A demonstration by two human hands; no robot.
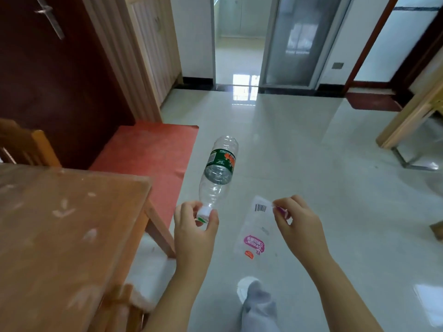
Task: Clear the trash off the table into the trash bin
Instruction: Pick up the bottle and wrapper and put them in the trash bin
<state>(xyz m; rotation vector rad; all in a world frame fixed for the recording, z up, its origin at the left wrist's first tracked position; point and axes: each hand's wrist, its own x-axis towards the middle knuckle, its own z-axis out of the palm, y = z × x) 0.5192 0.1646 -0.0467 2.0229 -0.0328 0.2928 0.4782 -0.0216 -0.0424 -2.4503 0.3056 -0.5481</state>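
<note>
My left hand [195,226] grips an empty clear plastic bottle [219,172] by its white cap end; the bottle has a green and red label and points away from me over the floor. My right hand [296,218] pinches the top corner of a clear plastic wrapper [257,227] with a barcode and a pink label, which hangs down in the air. Both hands are to the right of the wooden table [67,224], past its corner. No trash bin is in view.
A wooden chair back [26,146] stands behind the table. A red mat [148,149] lies before a dark door [55,75]. A white cushioned seat [149,271] sits under the table's corner. Glossy tiled floor [311,164] stretches ahead to an open doorway [237,44]. My grey-trousered leg [257,305] is below.
</note>
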